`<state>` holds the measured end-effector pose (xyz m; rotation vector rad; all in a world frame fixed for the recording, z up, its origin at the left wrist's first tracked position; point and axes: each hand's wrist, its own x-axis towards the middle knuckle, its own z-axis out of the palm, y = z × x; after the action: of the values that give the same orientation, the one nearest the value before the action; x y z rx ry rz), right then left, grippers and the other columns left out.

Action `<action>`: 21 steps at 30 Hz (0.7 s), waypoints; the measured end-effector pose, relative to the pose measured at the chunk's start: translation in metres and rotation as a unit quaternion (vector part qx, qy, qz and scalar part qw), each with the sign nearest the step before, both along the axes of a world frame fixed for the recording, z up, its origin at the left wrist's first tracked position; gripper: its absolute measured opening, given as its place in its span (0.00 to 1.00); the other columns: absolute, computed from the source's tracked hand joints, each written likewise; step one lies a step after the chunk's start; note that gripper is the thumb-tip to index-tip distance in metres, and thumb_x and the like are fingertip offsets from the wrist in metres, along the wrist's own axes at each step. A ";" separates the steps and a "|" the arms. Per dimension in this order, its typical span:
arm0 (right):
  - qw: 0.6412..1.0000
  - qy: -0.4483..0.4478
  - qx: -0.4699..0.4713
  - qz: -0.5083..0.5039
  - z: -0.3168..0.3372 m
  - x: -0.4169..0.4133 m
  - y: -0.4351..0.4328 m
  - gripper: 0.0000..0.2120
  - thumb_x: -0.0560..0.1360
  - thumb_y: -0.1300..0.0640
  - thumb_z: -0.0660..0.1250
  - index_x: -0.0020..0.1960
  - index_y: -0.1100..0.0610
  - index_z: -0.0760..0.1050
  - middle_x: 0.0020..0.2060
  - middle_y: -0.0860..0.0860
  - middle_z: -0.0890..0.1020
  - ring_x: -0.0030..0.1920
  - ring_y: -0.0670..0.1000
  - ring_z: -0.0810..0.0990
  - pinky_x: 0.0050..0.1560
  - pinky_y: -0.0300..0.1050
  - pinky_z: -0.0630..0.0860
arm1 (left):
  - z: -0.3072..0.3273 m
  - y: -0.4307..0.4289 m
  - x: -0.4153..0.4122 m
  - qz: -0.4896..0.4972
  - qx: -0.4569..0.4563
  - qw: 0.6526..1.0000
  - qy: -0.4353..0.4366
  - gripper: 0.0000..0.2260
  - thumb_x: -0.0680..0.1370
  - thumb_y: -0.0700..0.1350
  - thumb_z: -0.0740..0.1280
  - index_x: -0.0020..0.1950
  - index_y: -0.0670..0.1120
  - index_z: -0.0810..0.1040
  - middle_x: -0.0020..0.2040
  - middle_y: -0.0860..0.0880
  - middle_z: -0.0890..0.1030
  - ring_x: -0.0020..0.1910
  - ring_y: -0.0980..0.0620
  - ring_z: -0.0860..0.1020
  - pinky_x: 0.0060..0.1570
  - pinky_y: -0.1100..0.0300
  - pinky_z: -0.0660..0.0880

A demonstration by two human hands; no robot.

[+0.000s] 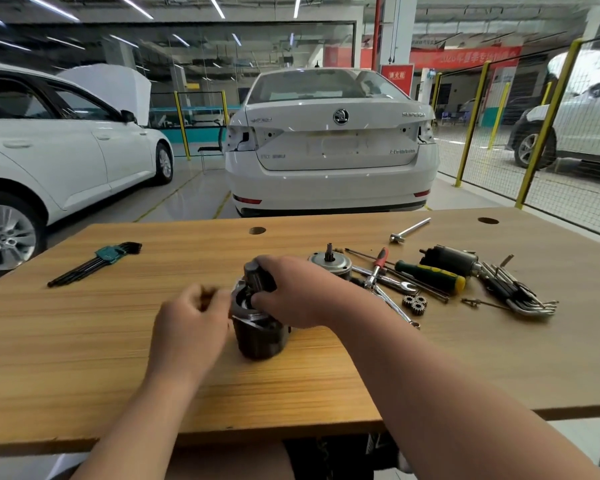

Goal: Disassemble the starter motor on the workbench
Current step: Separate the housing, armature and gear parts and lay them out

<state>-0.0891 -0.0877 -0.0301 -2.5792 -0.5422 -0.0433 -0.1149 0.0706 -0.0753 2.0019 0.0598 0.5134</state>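
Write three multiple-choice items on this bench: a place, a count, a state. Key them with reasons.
1. The hex key set in the green holder lies: A. left of the starter motor; B. among the right-hand tools; C. on the floor.
2. Count the small gears on the workbench: A. one; B. three; C. six.
3. The starter motor: A. lies untouched; B. stands upright, right hand gripping its top; C. is lifted.
Key: 1 A, it lies alone far left; 2 B, three cluster together; 3 B, its base rests on the wood.
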 end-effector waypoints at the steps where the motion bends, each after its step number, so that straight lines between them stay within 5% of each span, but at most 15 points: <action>1: 0.999 0.020 0.024 0.011 0.001 -0.002 -0.003 0.19 0.76 0.56 0.64 0.67 0.52 0.70 0.54 0.51 0.80 0.51 0.54 0.79 0.50 0.51 0.79 | 0.001 0.000 0.007 0.006 -0.038 0.998 -0.048 0.06 0.77 0.53 0.64 0.42 0.55 0.78 0.36 0.56 0.81 0.36 0.58 0.78 0.33 0.62 0.71; 3: 0.995 0.049 0.086 0.022 0.001 -0.005 -0.011 0.25 0.76 0.60 0.62 0.73 0.50 0.67 0.57 0.51 0.79 0.55 0.53 0.78 0.53 0.50 0.79 | 0.003 -0.005 0.025 -0.036 -0.056 0.997 -0.036 0.04 0.78 0.55 0.64 0.50 0.58 0.76 0.47 0.60 0.78 0.44 0.64 0.76 0.39 0.65 0.69; 5: 0.987 0.054 0.153 0.016 -0.003 -0.009 -0.016 0.26 0.77 0.62 0.60 0.74 0.51 0.67 0.60 0.52 0.77 0.60 0.53 0.76 0.58 0.49 0.77 | 0.000 -0.012 0.037 -0.129 -0.040 0.990 0.030 0.14 0.78 0.59 0.61 0.62 0.56 0.73 0.57 0.59 0.74 0.54 0.61 0.73 0.44 0.66 0.67; 8: 0.992 -0.027 0.118 -0.037 -0.022 -0.017 -0.018 0.26 0.79 0.59 0.59 0.77 0.50 0.63 0.72 0.50 0.70 0.71 0.52 0.67 0.69 0.48 0.67 | -0.008 -0.015 0.035 -0.196 -0.046 0.977 0.067 0.26 0.71 0.70 0.56 0.57 0.55 0.78 0.51 0.56 0.81 0.51 0.59 0.78 0.43 0.63 0.70; 11: 0.978 -0.089 0.117 -0.145 -0.047 -0.028 -0.016 0.22 0.81 0.51 0.57 0.74 0.49 0.65 0.69 0.47 0.70 0.69 0.52 0.67 0.66 0.47 0.67 | -0.018 -0.010 0.026 -0.167 0.024 0.983 0.077 0.23 0.70 0.70 0.60 0.56 0.58 0.76 0.46 0.57 0.82 0.41 0.61 0.80 0.34 0.67 0.72; 14: 0.962 0.009 0.189 -0.197 -0.052 -0.028 -0.011 0.22 0.80 0.46 0.59 0.71 0.52 0.67 0.63 0.50 0.72 0.62 0.53 0.72 0.59 0.48 0.74 | -0.007 -0.010 0.028 -0.159 0.061 0.974 0.148 0.13 0.73 0.63 0.66 0.51 0.57 0.76 0.44 0.57 0.81 0.39 0.59 0.79 0.31 0.66 0.73; 17: 0.952 0.109 0.203 -0.203 -0.031 -0.020 -0.015 0.17 0.78 0.48 0.62 0.61 0.56 0.74 0.51 0.51 0.80 0.47 0.51 0.78 0.39 0.43 0.74 | 0.016 -0.010 0.034 -0.205 0.019 0.936 0.287 0.13 0.75 0.57 0.68 0.54 0.50 0.78 0.49 0.47 0.79 0.42 0.49 0.78 0.31 0.59 0.76; 21: 0.925 0.250 0.210 -0.196 -0.004 -0.014 -0.023 0.06 0.78 0.53 0.64 0.47 0.55 0.74 0.44 0.53 0.78 0.43 0.51 0.77 0.38 0.43 0.76 | 0.034 -0.015 0.039 -0.229 -0.018 0.896 0.380 0.09 0.77 0.48 0.68 0.54 0.46 0.78 0.52 0.44 0.77 0.44 0.48 0.75 0.34 0.57 0.78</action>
<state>-0.1027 -0.1108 -0.0341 -2.1178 0.1633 0.3203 -0.0759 0.0558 -0.0411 1.9796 0.0725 -0.5844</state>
